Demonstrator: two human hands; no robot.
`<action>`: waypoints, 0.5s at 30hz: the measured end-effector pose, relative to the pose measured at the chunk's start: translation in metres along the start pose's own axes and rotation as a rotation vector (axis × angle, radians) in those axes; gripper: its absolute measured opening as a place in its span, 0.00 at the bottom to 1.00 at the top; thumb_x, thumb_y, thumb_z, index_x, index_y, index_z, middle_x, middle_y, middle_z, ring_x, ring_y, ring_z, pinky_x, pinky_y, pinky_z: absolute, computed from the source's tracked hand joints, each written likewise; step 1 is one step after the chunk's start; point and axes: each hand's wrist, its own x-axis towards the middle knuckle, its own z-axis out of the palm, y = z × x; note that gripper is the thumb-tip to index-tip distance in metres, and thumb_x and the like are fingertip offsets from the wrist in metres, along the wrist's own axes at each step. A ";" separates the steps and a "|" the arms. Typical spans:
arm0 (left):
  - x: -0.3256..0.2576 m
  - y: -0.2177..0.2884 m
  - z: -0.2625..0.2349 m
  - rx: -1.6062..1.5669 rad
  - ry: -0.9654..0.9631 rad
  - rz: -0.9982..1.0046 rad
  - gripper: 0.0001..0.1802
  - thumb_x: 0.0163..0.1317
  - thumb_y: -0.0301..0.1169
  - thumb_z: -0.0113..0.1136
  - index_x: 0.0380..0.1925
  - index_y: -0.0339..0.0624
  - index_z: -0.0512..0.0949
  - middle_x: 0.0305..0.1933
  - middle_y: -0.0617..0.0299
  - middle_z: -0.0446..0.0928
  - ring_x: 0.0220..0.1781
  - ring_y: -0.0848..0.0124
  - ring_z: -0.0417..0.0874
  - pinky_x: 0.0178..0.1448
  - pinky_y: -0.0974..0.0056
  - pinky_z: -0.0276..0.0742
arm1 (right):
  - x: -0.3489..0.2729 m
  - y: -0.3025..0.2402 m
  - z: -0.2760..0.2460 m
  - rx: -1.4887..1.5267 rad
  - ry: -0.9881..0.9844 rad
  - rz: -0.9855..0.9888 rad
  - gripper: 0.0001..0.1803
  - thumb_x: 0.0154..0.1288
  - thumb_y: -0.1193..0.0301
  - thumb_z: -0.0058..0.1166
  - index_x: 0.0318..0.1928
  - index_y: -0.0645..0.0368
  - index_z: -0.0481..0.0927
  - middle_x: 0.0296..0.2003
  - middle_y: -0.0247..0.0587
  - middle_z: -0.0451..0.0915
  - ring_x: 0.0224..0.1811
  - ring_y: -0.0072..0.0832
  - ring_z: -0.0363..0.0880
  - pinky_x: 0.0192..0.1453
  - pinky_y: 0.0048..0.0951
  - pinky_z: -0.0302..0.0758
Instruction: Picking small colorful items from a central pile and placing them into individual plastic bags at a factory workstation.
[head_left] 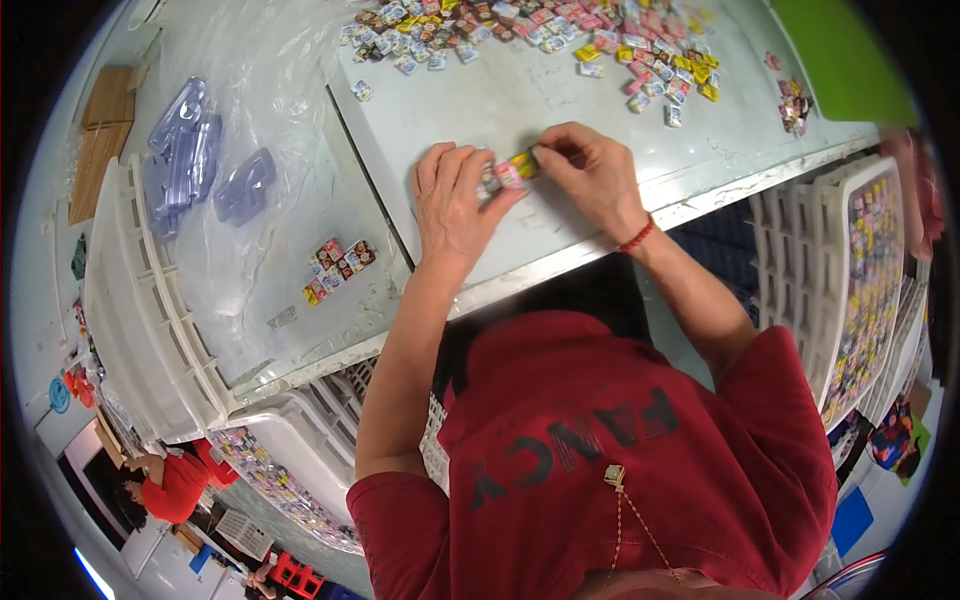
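Light, even pressure should keep the candy row (511,175) straight, the left hand (455,205) holding one end between thumb and fingers, the right hand (594,175) pinching the other.

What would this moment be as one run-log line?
left hand touching row of small wrapped pieces | right hand at row's right end | loose pile beyond hands
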 end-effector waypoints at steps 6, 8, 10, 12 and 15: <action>-0.003 -0.004 0.002 -0.024 0.009 0.006 0.23 0.40 0.35 0.75 0.38 0.44 0.78 0.47 0.61 0.73 0.56 0.55 0.68 0.60 0.51 0.62 | 0.012 -0.007 -0.005 -0.535 0.192 -0.613 0.16 0.50 0.74 0.66 0.42 0.55 0.82 0.40 0.42 0.78 0.43 0.39 0.76 0.45 0.35 0.74; -0.003 -0.003 0.000 -0.030 -0.005 -0.006 0.23 0.40 0.34 0.75 0.38 0.44 0.78 0.48 0.61 0.73 0.56 0.55 0.68 0.60 0.52 0.62 | 0.008 -0.013 0.005 -0.601 0.066 -0.699 0.18 0.47 0.70 0.67 0.42 0.52 0.82 0.40 0.38 0.77 0.45 0.38 0.74 0.52 0.39 0.67; -0.002 -0.003 0.000 -0.035 -0.020 -0.017 0.23 0.40 0.34 0.75 0.38 0.44 0.77 0.48 0.61 0.73 0.56 0.55 0.68 0.61 0.52 0.62 | 0.010 -0.011 0.009 -0.647 0.041 -0.683 0.18 0.47 0.70 0.67 0.42 0.52 0.82 0.39 0.37 0.77 0.46 0.37 0.73 0.53 0.40 0.66; -0.002 -0.003 0.001 -0.064 -0.026 -0.021 0.23 0.40 0.33 0.75 0.38 0.44 0.77 0.48 0.60 0.73 0.56 0.54 0.68 0.61 0.51 0.62 | 0.013 -0.007 0.013 -0.688 0.017 -0.668 0.18 0.47 0.69 0.66 0.42 0.52 0.82 0.39 0.36 0.77 0.47 0.36 0.72 0.55 0.40 0.64; -0.004 -0.004 0.001 -0.066 -0.014 -0.026 0.26 0.39 0.33 0.76 0.40 0.43 0.75 0.48 0.59 0.73 0.57 0.52 0.68 0.61 0.51 0.62 | 0.019 -0.003 0.011 -0.674 -0.007 -0.653 0.18 0.47 0.70 0.66 0.42 0.51 0.82 0.38 0.35 0.76 0.47 0.35 0.71 0.57 0.39 0.62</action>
